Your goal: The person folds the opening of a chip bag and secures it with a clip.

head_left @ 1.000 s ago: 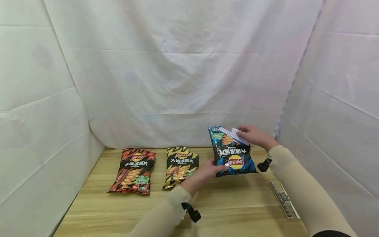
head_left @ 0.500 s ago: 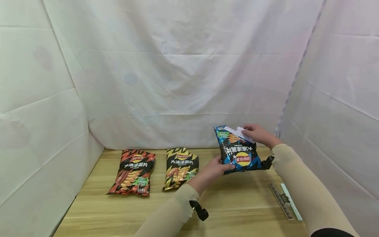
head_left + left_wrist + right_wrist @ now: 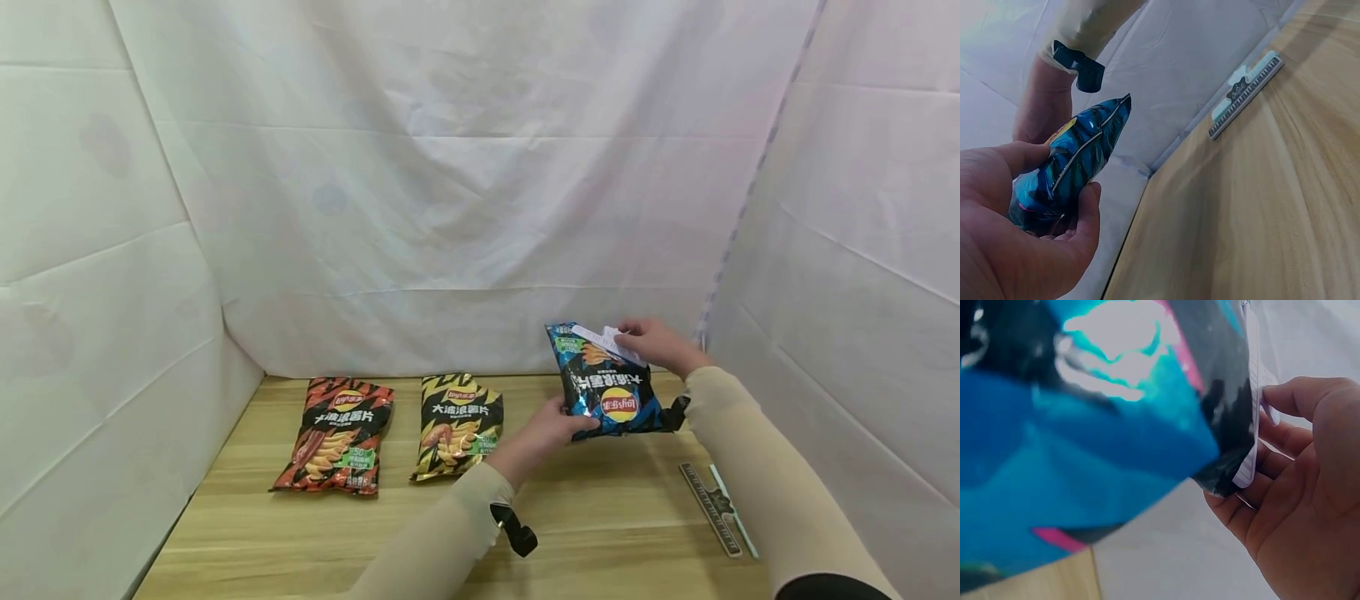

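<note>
A blue and black bag of chips (image 3: 606,383) is held up over the table, its printing upside down. My left hand (image 3: 551,433) grips its lower left edge, thumb on the front; the left wrist view shows thumb and fingers on both sides of the bag (image 3: 1075,159). Across the bag's upper right corner lies a white bag clip (image 3: 592,337). My right hand (image 3: 660,343) pinches that clip at its middle grip. In the right wrist view the thumb and fingers of my right hand (image 3: 1310,475) are on the clip (image 3: 1252,394) at the bag's edge.
A red chip bag (image 3: 337,437) and a yellow one (image 3: 459,427) lie on the wooden table (image 3: 315,542) to the left. A grey clip (image 3: 710,510) and a pale green clip (image 3: 733,508) lie near my right forearm. White cloth (image 3: 465,208) hangs behind.
Both hands have carried the blue bag a little to the right, mostly in the first half second, then slightly down. The clip stays across its corner, and my right hand keeps hold of it.
</note>
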`<state>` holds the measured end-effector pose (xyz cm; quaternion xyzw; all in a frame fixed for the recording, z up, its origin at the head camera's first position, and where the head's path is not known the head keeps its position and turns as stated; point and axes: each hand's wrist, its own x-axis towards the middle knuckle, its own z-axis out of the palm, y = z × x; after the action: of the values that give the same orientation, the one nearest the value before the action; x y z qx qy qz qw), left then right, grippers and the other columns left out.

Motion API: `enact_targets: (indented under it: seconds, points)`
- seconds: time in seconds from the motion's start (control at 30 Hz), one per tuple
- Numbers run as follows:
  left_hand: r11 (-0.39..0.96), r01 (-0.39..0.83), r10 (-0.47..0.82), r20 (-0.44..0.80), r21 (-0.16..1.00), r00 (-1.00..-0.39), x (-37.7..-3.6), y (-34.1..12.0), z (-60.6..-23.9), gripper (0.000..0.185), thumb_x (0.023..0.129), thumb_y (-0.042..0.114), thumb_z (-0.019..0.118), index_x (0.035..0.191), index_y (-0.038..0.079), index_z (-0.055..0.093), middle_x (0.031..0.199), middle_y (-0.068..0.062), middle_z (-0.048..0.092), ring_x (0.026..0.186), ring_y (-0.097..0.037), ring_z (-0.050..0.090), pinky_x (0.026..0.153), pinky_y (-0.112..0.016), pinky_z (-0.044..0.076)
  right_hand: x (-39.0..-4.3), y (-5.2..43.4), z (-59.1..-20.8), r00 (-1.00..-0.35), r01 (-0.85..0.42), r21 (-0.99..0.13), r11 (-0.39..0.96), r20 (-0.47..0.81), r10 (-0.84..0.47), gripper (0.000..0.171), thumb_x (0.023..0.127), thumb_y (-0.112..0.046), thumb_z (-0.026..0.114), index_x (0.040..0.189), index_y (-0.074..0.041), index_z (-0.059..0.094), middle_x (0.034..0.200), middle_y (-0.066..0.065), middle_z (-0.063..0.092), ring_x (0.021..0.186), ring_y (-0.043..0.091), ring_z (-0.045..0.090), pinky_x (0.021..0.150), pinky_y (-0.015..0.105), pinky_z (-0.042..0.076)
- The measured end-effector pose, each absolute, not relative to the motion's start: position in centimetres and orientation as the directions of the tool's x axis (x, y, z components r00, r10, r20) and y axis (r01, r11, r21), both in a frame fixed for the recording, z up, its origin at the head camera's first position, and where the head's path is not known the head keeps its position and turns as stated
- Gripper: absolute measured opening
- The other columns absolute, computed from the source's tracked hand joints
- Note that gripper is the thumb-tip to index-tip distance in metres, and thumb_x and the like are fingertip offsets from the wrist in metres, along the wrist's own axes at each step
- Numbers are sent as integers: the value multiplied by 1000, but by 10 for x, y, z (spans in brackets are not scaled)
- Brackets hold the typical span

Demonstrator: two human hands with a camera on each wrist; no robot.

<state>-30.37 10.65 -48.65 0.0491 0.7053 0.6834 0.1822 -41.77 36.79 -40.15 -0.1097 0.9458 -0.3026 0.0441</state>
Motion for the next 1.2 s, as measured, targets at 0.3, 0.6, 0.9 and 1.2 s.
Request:
enact_targets:
  seconds: [0.3,0.6,0.9,1.2]
  points:
    - [99,-197,242,-215,975,-946,-304,118,-509,64,100,24,83,152,1,56,136,-14,67,124,-31,65,114,-56,50,-422,367,-429,-979,-152,-577,803,-22,-201,44,115,-39,60,134,-1,71,122,20,73,106,34,67,94,51,57]
    - [116,-194,209,-215,974,-954,-308,124,-529,60,99,17,83,151,2,56,138,-14,66,127,-32,64,115,-56,49,-427,368,-452,-983,-117,-615,780,-40,-179,44,114,-38,61,132,1,71,121,20,73,106,33,67,94,51,56]
    - [115,-200,214,-221,973,-951,-308,125,-535,59,99,12,81,152,2,56,138,-15,67,126,-32,65,112,-54,51,-434,370,-467,-984,-88,-607,790,-70,-163,53,114,-39,61,141,6,66,129,25,70,112,38,66,99,56,55]
    - [118,-226,217,-248,967,-944,-308,125,-537,61,100,15,81,152,-1,54,138,-15,65,128,-32,63,114,-54,50,-432,368,-473,-983,-39,-639,768,-114,-145,49,116,-34,59,142,7,64,131,27,68,115,39,63,101,56,54]
